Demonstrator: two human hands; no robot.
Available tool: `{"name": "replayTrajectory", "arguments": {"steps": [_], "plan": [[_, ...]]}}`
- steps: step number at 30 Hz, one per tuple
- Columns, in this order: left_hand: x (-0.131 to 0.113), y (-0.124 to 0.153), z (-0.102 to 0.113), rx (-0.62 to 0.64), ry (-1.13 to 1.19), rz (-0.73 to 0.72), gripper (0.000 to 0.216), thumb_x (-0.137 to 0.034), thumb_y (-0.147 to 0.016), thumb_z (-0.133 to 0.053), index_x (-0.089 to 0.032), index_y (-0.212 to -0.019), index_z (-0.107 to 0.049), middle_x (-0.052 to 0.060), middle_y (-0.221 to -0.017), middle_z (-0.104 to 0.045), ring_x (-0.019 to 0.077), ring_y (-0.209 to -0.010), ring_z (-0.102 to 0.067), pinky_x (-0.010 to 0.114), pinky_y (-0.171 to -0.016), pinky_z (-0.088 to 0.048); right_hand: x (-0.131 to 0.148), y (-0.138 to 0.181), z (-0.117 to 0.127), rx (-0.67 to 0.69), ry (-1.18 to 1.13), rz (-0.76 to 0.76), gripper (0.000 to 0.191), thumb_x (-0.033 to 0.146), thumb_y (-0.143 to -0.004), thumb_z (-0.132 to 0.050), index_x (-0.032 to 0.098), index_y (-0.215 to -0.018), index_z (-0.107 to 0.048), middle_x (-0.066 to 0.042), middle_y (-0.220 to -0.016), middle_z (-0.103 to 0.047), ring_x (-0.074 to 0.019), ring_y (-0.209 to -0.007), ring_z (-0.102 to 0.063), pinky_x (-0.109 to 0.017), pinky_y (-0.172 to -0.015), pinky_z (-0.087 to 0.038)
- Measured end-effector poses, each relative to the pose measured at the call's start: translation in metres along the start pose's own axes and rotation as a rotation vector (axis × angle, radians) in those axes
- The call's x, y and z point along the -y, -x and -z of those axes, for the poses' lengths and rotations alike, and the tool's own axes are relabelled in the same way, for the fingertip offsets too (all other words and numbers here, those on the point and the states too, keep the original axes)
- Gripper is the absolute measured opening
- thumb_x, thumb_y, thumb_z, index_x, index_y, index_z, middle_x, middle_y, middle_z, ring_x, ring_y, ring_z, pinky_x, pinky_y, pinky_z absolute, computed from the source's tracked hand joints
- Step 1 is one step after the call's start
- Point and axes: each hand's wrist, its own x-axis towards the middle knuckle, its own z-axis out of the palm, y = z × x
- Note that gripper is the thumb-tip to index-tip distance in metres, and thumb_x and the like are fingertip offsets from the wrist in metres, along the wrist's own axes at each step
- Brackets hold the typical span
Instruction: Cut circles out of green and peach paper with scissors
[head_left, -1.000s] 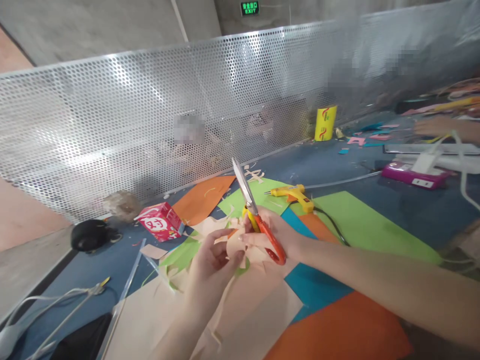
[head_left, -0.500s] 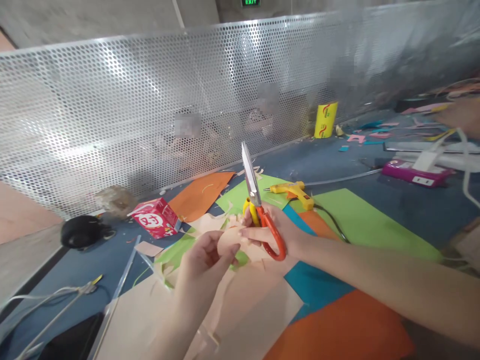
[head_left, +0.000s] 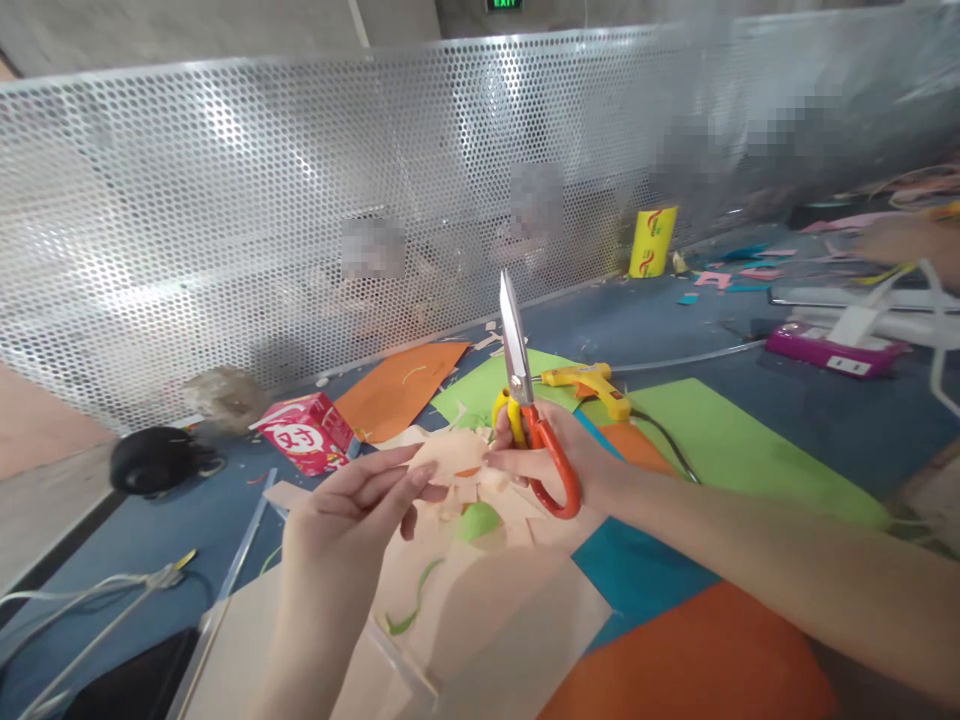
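Observation:
A small rounded piece of peach paper is pinched between the thumb and fingers of my left hand. My right hand grips scissors with one yellow and one red handle loop, the blades together and pointing up. Its thumb reaches the right edge of the paper piece; whether it presses on it I cannot tell. Below the hands, a small green rounded cutout and a curled green strip lie on large peach sheets. Paper scraps are partly hidden behind the hands.
A yellow glue gun lies behind my right hand on green paper. Nearby are orange sheets, a red box and a yellow roll. A purple power strip sits right, below a perforated metal screen.
My left hand has moved left and turned, so more of the paper piece shows. The scissors have shifted slightly right. The green cutout and curled strip are now in plainer sight.

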Motion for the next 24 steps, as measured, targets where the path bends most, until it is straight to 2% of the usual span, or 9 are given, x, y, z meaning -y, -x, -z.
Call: {"name": "replayTrajectory", "arguments": {"steps": [3,5,8,10,14,17,19,22,24], "plan": [[0.001,0.005,-0.004,0.010,0.043,-0.004,0.045,-0.036,-0.058,-0.082,-0.015,-0.096,-0.069,0.002,-0.064,-0.072,0.0117,-0.047,-0.055,0.024,-0.046,-0.044,-0.005,0.000,0.000,0.004,-0.026,0.043,0.038,0.017,-0.052,-0.085,0.021,-0.070,-0.052,0.009,-0.064,-0.054,-0.0073,-0.049,-0.052,-0.021,-0.046,-0.043],[0.005,0.009,-0.009,0.075,0.129,0.036,0.056,-0.034,-0.055,-0.084,-0.016,-0.105,-0.065,0.003,-0.073,-0.074,0.0108,-0.050,-0.056,0.025,-0.052,-0.048,-0.009,0.000,0.000,-0.007,-0.065,0.069,0.037,0.019,-0.055,-0.084,0.022,-0.071,-0.051,0.008,-0.065,-0.054,-0.0078,-0.053,-0.052,-0.021,-0.050,-0.044],[0.014,0.013,-0.016,0.188,0.216,0.181,0.045,-0.033,-0.056,-0.084,-0.013,-0.092,-0.066,0.004,-0.071,-0.073,0.0097,-0.048,-0.055,0.024,-0.050,-0.048,-0.013,0.000,-0.001,-0.004,-0.106,0.074,0.038,0.021,-0.057,-0.083,0.022,-0.071,-0.048,0.009,-0.063,-0.050,-0.0075,-0.050,-0.048,-0.022,-0.050,-0.043],[0.020,0.012,-0.017,0.214,0.213,0.206,0.035,-0.035,-0.059,-0.082,-0.013,-0.082,-0.067,0.003,-0.063,-0.070,0.0093,-0.047,-0.053,0.022,-0.047,-0.045,-0.015,0.000,-0.001,0.015,-0.090,0.070,0.037,0.018,-0.058,-0.083,0.022,-0.070,-0.048,0.009,-0.064,-0.051,-0.0069,-0.050,-0.047,-0.021,-0.050,-0.043],[0.026,0.008,-0.015,0.150,0.183,0.177,0.030,-0.038,-0.060,-0.082,-0.015,-0.066,-0.065,0.002,-0.062,-0.069,0.0103,-0.052,-0.058,0.022,-0.050,-0.046,-0.015,0.004,-0.003,0.066,-0.028,0.035,0.030,0.011,-0.061,-0.080,0.020,-0.072,-0.053,0.008,-0.062,-0.053,-0.0071,-0.052,-0.050,-0.020,-0.050,-0.042],[0.023,0.009,-0.014,0.159,0.196,0.198,0.030,-0.041,-0.064,-0.078,-0.016,-0.067,-0.063,0.002,-0.064,-0.068,0.0121,-0.055,-0.060,0.024,-0.053,-0.049,-0.014,0.006,-0.004,0.091,-0.018,0.007,0.032,0.012,-0.057,-0.082,0.019,-0.072,-0.054,0.007,-0.064,-0.056,-0.0087,-0.057,-0.054,-0.019,-0.052,-0.044],[0.020,0.012,-0.015,0.204,0.169,0.142,0.026,-0.040,-0.069,-0.074,-0.016,-0.072,-0.063,0.000,-0.062,-0.067,0.0115,-0.053,-0.059,0.023,-0.051,-0.048,-0.014,0.006,-0.004,0.082,-0.019,0.000,0.032,0.013,-0.057,-0.083,0.019,-0.071,-0.055,0.006,-0.065,-0.057,-0.0092,-0.059,-0.056,-0.019,-0.053,-0.044],[0.015,0.015,-0.015,0.220,0.043,0.009,0.021,-0.032,-0.074,-0.070,-0.017,-0.065,-0.058,-0.003,-0.055,-0.062,0.0082,-0.047,-0.054,0.020,-0.049,-0.045,-0.017,0.004,-0.002,0.069,-0.022,-0.011,0.032,0.013,-0.057,-0.083,0.019,-0.069,-0.054,0.008,-0.060,-0.053,-0.0070,-0.048,-0.049,-0.019,-0.045,-0.039],[0.014,0.017,-0.015,0.220,0.012,-0.013,0.021,-0.030,-0.074,-0.069,-0.018,-0.062,-0.055,-0.004,-0.054,-0.061,0.0078,-0.047,-0.053,0.020,-0.050,-0.045,-0.019,0.002,-0.001,0.071,-0.036,-0.010,0.034,0.013,-0.057,-0.083,0.019,-0.070,-0.052,0.009,-0.057,-0.051,-0.0054,-0.043,-0.044,-0.018,-0.041,-0.036]]}}
